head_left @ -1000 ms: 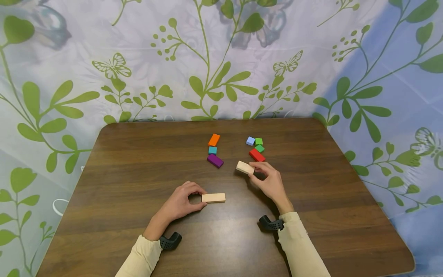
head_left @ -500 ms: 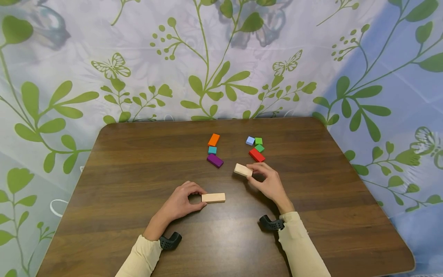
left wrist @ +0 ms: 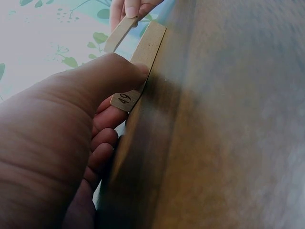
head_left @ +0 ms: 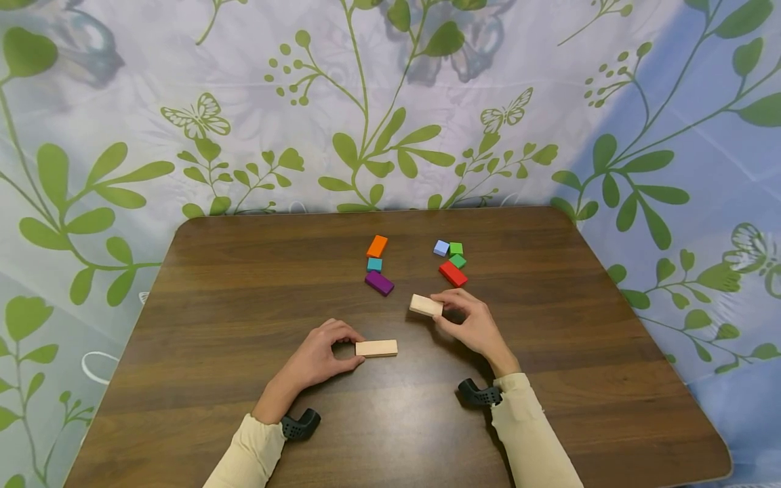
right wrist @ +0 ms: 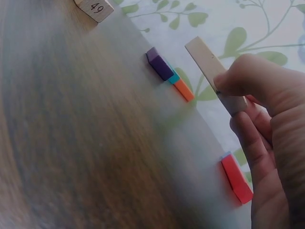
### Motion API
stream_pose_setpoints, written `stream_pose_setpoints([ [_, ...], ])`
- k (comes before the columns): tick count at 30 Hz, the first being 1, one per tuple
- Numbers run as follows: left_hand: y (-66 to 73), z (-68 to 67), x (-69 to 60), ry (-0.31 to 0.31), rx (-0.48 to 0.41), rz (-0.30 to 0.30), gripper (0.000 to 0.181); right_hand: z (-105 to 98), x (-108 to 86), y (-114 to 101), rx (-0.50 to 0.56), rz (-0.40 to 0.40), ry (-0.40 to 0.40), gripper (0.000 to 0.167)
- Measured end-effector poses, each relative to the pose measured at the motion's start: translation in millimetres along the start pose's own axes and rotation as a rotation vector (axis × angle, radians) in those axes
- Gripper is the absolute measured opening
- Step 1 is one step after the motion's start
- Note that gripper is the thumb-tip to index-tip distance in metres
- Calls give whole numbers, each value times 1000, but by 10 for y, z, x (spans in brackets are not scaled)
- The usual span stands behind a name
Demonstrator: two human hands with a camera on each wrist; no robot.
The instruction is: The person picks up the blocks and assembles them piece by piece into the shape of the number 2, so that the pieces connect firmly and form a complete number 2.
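Note:
My left hand [head_left: 320, 352] pinches the near end of a plain wooden block [head_left: 378, 348] between thumb and fingers; the block lies on the table [head_left: 244, 285]. The number 49 is printed on this block's end, seen in the left wrist view on the block [left wrist: 125, 98]. Farther right, my right hand [head_left: 478, 325] holds a second plain wooden block [head_left: 425, 306] by its right end, thumb on one side and fingers on the other. In the right wrist view this second block [right wrist: 206, 55] is raised off the tabletop and tilted.
Behind the hands lie an orange block [head_left: 377, 247], a teal block [head_left: 375, 265] and a purple block [head_left: 379, 283] in a line. To their right are a light blue block [head_left: 442, 248], two green blocks [head_left: 456, 249] and a red block [head_left: 453, 274]. A patterned cloth [head_left: 256, 68] hangs behind the table.
My right hand has moved slightly left and nearer to me with its wooden block. My left hand and the block in it have stayed in place.

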State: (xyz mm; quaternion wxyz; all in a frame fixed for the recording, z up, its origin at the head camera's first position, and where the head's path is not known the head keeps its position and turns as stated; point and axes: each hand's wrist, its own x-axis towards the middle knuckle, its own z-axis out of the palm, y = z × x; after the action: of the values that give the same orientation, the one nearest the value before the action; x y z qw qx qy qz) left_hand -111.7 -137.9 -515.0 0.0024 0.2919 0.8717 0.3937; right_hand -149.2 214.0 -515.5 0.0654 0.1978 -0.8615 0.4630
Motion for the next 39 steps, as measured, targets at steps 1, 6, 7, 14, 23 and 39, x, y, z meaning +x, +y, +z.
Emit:
stream_pose_setpoints([
  [1,-1,0,0,0,2,1,24,1,1,0,-3,-5,-5,36],
  [6,-6,3,4,5,3,3,25,-3,6,-16,-10,2,-27,37],
  [7,-6,3,5,6,4,3,25,-5,5,-19,-11,5,-34,37],
  [14,-7,6,6,12,2,6,24,-21,6,-40,18,13,-86,35],
  [23,-12,9,7,7,9,4,23,-22,-9,-15,71,20,-175,33],
  [39,-13,11,3,3,6,2,24,-57,-31,-20,124,38,-283,33],
])
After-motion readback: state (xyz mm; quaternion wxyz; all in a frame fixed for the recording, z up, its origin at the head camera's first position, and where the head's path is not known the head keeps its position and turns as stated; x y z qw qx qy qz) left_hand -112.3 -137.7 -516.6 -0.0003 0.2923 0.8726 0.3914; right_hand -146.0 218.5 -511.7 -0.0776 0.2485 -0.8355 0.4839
